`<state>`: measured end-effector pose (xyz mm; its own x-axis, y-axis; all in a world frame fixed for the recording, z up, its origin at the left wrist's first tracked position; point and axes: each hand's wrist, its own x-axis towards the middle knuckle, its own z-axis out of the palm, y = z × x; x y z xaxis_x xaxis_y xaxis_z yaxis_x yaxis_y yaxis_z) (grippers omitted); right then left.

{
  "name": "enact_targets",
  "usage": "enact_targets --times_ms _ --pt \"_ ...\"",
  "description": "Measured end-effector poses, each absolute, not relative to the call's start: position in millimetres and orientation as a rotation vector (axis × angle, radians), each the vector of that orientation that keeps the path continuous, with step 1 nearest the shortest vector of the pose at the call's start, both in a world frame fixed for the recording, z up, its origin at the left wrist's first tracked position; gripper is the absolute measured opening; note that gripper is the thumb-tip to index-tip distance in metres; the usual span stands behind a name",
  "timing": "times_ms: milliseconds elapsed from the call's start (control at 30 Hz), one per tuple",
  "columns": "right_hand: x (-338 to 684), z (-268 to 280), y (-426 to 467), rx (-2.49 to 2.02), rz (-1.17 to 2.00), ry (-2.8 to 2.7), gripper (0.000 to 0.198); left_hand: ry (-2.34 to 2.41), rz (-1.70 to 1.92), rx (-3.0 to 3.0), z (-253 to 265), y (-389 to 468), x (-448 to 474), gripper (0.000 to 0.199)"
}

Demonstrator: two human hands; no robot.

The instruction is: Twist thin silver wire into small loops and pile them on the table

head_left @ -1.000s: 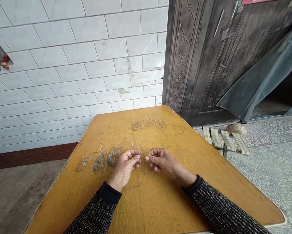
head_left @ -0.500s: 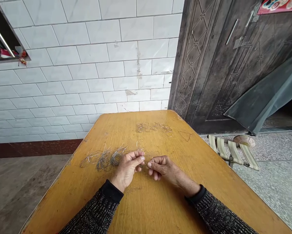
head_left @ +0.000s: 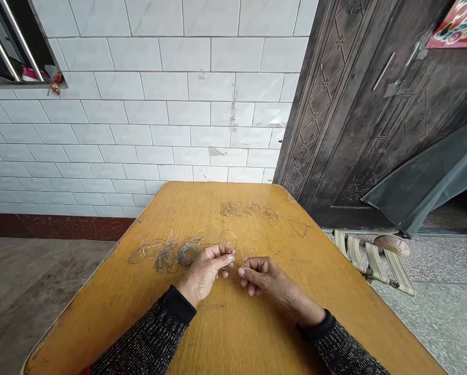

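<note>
Thin wire (head_left: 229,233) rises in a loop above my fingers and runs between both hands. My left hand (head_left: 209,270) is closed, its thumb and forefinger pinching the wire. Just to the right, my right hand (head_left: 262,277) pinches the wire too, its other fingers curled in. Both hands are held over the wooden table (head_left: 233,333), a small gap between the fingertips. Left of my left hand lie coiled bundles of grey wire (head_left: 166,256), tangled with loose ends sticking up. How the wire sits between the fingertips is too fine to make out.
Several thin wire rings (head_left: 251,209) lie toward the table's far end, with a loose bent wire (head_left: 300,226) near the right edge. A white tiled wall (head_left: 159,109) stands behind the table. To the right are a dark door (head_left: 354,130) and a strap-seated folding stool (head_left: 374,260).
The view has tilted and turned a little to the left. My right hand has drawn slightly away from my left, and the wire loop above the fingers shows more plainly.
</note>
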<state>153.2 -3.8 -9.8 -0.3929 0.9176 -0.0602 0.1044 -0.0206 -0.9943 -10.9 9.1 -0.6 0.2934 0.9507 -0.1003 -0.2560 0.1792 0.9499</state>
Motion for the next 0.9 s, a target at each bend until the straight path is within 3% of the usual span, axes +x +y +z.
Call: enact_targets --times_ms 233,667,900 --pt "156.8 5.6 -5.4 -1.104 1.24 -1.498 0.035 0.971 0.997 1.164 4.5 4.8 -8.4 0.018" --pt "152.9 1.6 -4.5 -1.091 1.221 -1.437 0.032 1.123 1.03 1.478 4.8 0.8 -0.9 0.009" --pt "153.5 -3.7 -0.9 -1.116 1.228 -1.432 0.033 1.055 0.951 1.502 3.4 -0.1 -3.6 0.015"
